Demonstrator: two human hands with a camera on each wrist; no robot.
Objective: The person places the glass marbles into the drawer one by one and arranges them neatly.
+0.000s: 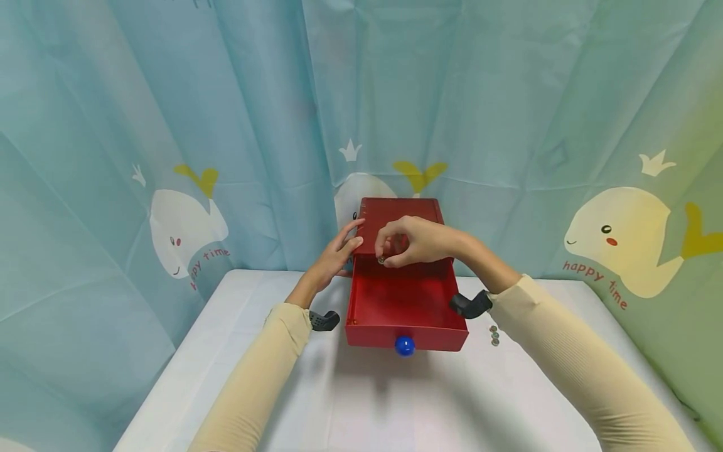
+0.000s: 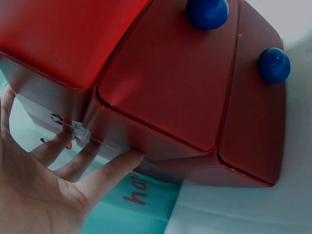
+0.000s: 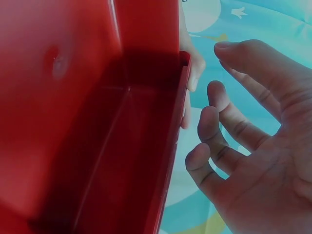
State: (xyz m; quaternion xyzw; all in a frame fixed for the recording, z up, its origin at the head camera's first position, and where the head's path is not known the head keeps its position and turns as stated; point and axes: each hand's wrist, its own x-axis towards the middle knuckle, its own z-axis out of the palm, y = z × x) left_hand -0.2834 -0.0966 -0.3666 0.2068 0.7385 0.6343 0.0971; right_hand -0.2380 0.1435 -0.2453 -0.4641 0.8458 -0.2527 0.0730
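Glossy red plastic drawer box (image 1: 395, 216) on white table (image 1: 395, 402), left hand (image 1: 333, 257) flat against its left side, fingers straight, right hand (image 1: 409, 242) pinching small round coin (image 1: 381, 259) above its pulled-out drawer (image 1: 403, 307), three more coins (image 1: 494, 336) right of box

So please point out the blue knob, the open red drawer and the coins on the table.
blue knob (image 1: 404, 345), head view, its round front.
open red drawer (image 1: 403, 304), head view, its bare floor.
coins on the table (image 1: 494, 336), head view, the middle coin.

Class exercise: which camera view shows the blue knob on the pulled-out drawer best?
The head view: the blue knob sits whole on the open drawer's front. The left wrist view shows two knobs, one cropped; the right wrist view shows none.
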